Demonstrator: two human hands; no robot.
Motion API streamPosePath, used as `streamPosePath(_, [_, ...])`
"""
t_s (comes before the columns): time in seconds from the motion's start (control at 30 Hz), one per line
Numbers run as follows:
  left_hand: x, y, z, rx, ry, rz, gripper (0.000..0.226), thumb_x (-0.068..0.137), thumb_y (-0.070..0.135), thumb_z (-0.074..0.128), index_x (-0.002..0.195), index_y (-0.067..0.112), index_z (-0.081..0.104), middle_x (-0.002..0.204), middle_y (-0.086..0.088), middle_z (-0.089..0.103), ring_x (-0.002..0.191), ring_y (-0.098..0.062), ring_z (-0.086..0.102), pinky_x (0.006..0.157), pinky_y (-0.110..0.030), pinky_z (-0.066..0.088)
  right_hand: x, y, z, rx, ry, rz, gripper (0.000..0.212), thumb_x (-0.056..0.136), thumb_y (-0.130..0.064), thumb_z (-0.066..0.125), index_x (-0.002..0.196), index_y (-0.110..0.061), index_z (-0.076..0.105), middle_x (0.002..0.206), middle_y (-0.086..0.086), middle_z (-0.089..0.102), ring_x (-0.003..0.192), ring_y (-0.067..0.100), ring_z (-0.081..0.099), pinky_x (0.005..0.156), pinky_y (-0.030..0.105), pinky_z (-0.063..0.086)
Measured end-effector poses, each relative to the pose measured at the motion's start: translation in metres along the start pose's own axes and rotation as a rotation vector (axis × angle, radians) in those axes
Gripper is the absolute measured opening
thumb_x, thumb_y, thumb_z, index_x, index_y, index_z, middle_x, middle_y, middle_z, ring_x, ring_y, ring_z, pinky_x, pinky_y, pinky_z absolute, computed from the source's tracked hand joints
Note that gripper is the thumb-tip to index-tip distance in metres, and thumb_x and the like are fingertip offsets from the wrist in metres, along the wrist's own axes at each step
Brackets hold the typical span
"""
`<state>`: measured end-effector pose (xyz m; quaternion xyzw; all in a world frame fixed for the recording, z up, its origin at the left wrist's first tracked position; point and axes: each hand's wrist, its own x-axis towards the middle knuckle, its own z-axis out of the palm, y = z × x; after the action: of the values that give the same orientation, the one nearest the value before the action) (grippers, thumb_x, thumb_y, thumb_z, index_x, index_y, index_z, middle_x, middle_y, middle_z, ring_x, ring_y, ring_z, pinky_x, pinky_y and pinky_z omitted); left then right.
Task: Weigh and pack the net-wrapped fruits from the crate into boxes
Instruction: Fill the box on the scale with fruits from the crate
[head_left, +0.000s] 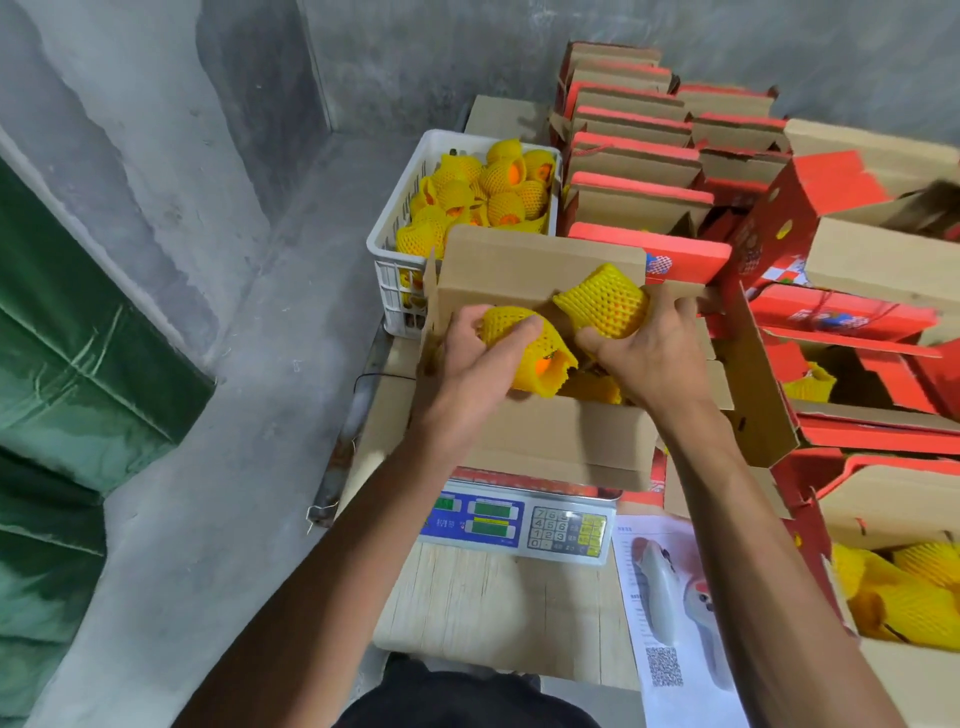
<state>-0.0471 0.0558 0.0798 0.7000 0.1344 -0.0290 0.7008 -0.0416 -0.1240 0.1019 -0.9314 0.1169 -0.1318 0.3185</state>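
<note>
Each grip curls round a yellow foam-net fruit: left hand (480, 358), right hand (647, 353), above the cardboard box (561, 441).

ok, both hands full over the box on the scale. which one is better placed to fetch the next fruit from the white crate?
Left, probably. The left hand holds its netted fruit at the box edge nearest the white crate. The right hand would have to cross the box to reach it.

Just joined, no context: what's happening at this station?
A person is packing net-wrapped fruit. The left hand grips one fruit and the right hand another, both over an open cardboard box sitting on the scale. The white crate behind still holds more.
</note>
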Motion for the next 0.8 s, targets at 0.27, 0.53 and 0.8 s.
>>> streamPosePath(0.27, [0.054,-0.007,0.074,0.570,0.024,0.144,0.056,0.086,0.038,0.076,0.129,0.012,0.052,0.133,-0.012,0.061,0.127,-0.032,0.055,0.100,-0.036,0.046,0.002,0.006,-0.010,-0.048,0.066,-0.041,0.084,0.073,-0.047,0.082,0.139,-0.006,0.047,0.124,0.020,0.047,0.111,0.045,0.055,0.087,0.050,0.048])
streamPosePath(0.53, [0.057,-0.019,0.102,0.912,-0.182,0.156,0.041,0.093,0.038,0.062,0.118,0.006,0.066,0.130,-0.026,0.063,0.126,-0.043,0.055,0.102,-0.040,0.044,0.006,0.012,-0.011,-0.068,0.042,-0.027,0.085,0.072,-0.047,0.082,0.139,-0.009,0.046,0.123,0.018,0.045,0.111,0.044,0.054,0.087,0.046,0.046])
streamPosePath(0.8, [0.046,-0.012,0.065,0.818,-0.156,0.228,0.041,0.090,0.019,0.066,0.128,0.006,0.058,0.131,-0.020,0.060,0.128,-0.037,0.053,0.108,-0.041,0.042,-0.003,0.013,0.001,0.020,0.034,-0.064,0.083,0.072,-0.042,0.081,0.141,-0.011,0.047,0.127,0.016,0.047,0.116,0.040,0.053,0.090,0.046,0.047])
